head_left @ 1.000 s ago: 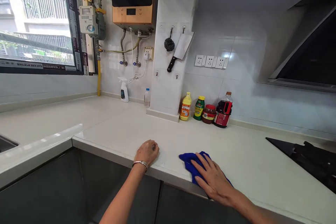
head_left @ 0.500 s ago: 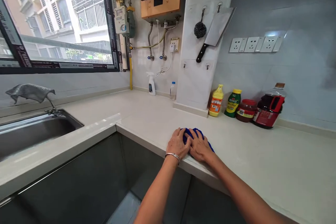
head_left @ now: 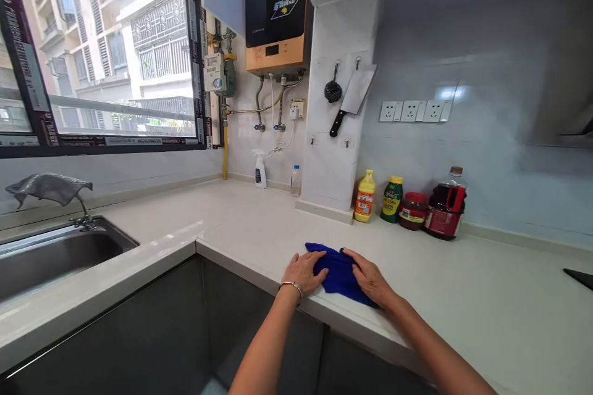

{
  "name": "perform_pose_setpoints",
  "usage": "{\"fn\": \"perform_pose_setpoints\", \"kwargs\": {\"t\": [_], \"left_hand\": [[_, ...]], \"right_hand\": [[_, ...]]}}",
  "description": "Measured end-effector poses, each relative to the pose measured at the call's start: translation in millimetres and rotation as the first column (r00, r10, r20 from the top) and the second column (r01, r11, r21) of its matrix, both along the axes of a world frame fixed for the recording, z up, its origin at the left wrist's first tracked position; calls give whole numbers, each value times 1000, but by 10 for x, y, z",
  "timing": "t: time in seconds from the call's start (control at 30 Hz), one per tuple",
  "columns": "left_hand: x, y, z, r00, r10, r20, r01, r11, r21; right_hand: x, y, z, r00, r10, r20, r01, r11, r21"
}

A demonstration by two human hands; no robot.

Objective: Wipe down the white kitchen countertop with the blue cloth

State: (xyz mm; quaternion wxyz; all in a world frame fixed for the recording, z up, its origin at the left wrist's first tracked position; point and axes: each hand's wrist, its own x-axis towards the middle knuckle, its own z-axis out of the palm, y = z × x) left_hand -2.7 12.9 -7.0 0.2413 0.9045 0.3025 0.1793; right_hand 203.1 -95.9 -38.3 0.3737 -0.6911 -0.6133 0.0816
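A crumpled blue cloth point(head_left: 338, 274) lies at the front edge of the white stone countertop point(head_left: 259, 222). My left hand point(head_left: 303, 273), with a metal bracelet on its wrist, is on the cloth's left side, its fingers pressing the cloth's edge. My right hand point(head_left: 368, 278) is on the cloth's right side, with its fingers on top of the fabric. Part of the cloth hangs near the counter edge under my right hand.
To the left, a steel sink point(head_left: 60, 253) has a grey cloth point(head_left: 49, 189) draped over its faucet. Along the back wall stand a spray bottle point(head_left: 260, 171), a water bottle point(head_left: 295, 181), and several condiment containers point(head_left: 412, 210). A black hob corner point(head_left: 579, 279) shows at the right.
My hands have moved apart from side by side on top of the cloth to either side of it. More of the blue cloth now shows between them. The view has shifted slightly.
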Motion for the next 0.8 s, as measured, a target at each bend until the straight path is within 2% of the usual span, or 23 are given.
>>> {"fn": "perform_pose_setpoints", "kwargs": {"t": [0.1,0.17,0.23,0.3,0.37,0.43,0.5,0.57,0.67,0.73,0.8], "left_hand": [[15,27,1,1000,-21,-1,21,1000,1],[30,48,-3,999,-42,8,42,999,2],[45,69,-11,998,-56,27,56,998,8],[49,84,-23,998,-36,59,36,999,8],[32,95,-36,994,47,101,-47,999,-6],[-5,108,-49,973,177,148,-174,984,-31],[-53,130,-58,940,278,196,-270,961,-64],[-89,164,-60,915,329,235,-311,944,-109],[-71,221,-32,896,376,237,-343,924,-170],[12,246,7,910,360,204,-328,928,-177],[153,246,47,945,284,164,-260,954,-150]], "right_hand": [[299,-266,-50,972,-190,-140,206,973,107],[450,-392,-54,914,-316,-253,363,917,165],[552,-456,-25,816,-458,-352,543,817,196],[608,-470,29,708,-576,-408,688,694,214],[623,-463,85,658,-632,-409,752,589,298],[604,-460,126,659,-648,-382,750,530,395],[565,-473,141,673,-650,-353,736,542,406],[522,-491,127,704,-633,-322,710,618,338],[488,-499,61,797,-554,-243,604,751,268],[496,-476,-11,832,-521,-189,553,802,224],[521,-431,-95,821,-553,-142,571,805,160]]}}
